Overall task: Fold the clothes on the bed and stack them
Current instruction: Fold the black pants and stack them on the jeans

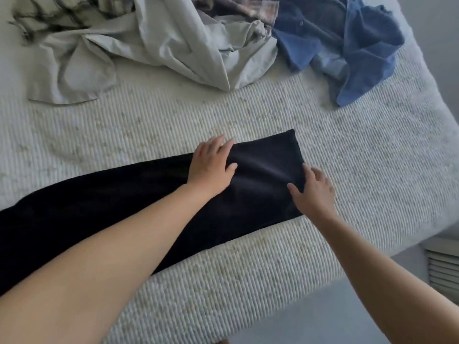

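A long dark navy garment, smooth and folded into a narrow strip, lies flat across the ribbed, pale woven bed. The left hand presses on it with fingers straight; the right hand rests spread at its end. Beyond the garment lie a crumpled grey shirt and a blue shirt.

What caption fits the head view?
Both hands flatten dark trousers on the bed, unfolded shirts behind.

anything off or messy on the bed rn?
No damage or spills. The grey garment, blue shirt and plaid piece lie crumpled at the far side, unfolded. The dark garment lies flat under both hands.
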